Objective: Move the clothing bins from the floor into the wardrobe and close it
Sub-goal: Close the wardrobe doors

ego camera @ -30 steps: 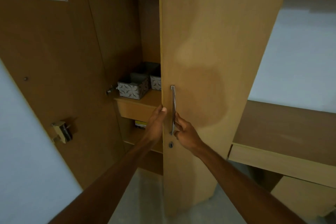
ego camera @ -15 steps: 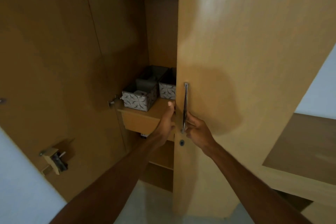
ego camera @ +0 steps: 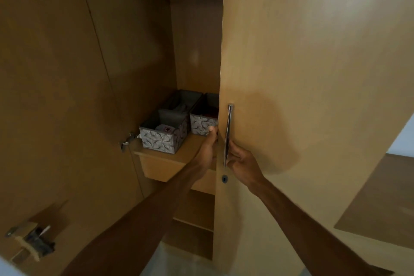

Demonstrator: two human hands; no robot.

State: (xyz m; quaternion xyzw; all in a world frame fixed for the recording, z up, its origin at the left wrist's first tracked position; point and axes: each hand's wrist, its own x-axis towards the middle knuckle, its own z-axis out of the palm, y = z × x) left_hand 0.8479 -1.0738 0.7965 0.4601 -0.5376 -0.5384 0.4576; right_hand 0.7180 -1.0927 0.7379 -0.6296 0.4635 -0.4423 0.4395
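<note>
R hand (ego camera: 240, 163) is gripping the metal handle (ego camera: 228, 136) of the wardrobe door (ego camera: 302, 74), fingers hooking behind the bar at its lower end. L hand (ego camera: 207, 150) is holding the door's left edge, fingertips wrapping round out of sight. Door is standing partly open. Inside, 3 patterned clothing bins (ego camera: 161, 136) are sitting on the shelf (ego camera: 186, 157): one near-left, one to its right partly behind the door, one farther back. Keyhole (ego camera: 224, 178) is showing just below the handle.

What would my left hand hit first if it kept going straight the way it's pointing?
Probably the right-hand patterned bin on the shelf: your left hand, at the door edge, points up and forward at its front. Depth is unclear, so there may be a gap between them.
</note>
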